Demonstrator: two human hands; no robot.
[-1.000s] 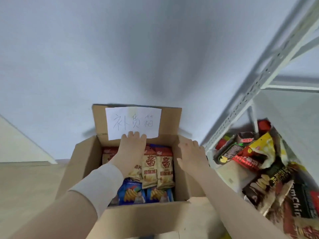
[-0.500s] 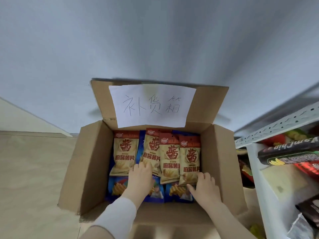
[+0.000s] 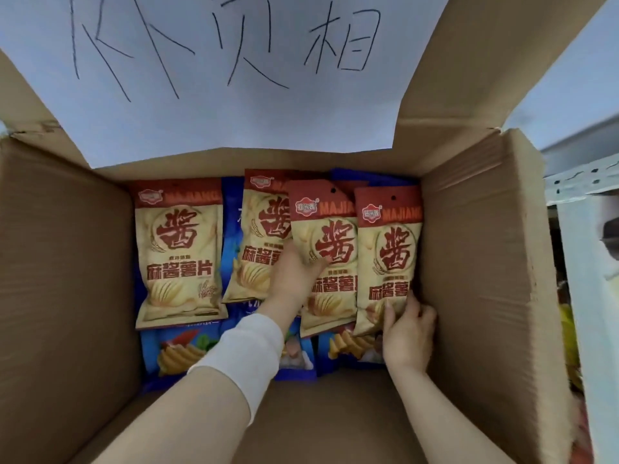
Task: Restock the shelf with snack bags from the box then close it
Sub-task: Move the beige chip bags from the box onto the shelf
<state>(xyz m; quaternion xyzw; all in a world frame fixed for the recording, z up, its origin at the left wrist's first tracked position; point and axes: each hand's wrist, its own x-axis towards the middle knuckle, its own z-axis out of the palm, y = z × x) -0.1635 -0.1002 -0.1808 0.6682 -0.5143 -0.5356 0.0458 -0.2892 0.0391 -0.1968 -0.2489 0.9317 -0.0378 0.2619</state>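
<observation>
Right hand [image 3: 407, 333] pinched the lower edge of the rightmost chip bag [image 3: 387, 259], lying flat in the box [image 3: 485, 262], long axis pointing away from the person. Left hand [image 3: 294, 279] lay on the neighbouring bag [image 3: 323, 259], fingers apparently tucked under it. Shelf [image 3: 582, 182] sat right.

The left hand [image 3: 294, 279] is bare; just behind it the wrist has a white band [image 3: 243, 356] wrapped round it, soft like cloth, wide, with a smooth edge; past the band the arm is bare again; the right hand [image 3: 408, 333] is bare too, with short plain nails; its arm has no sleeve.
</observation>
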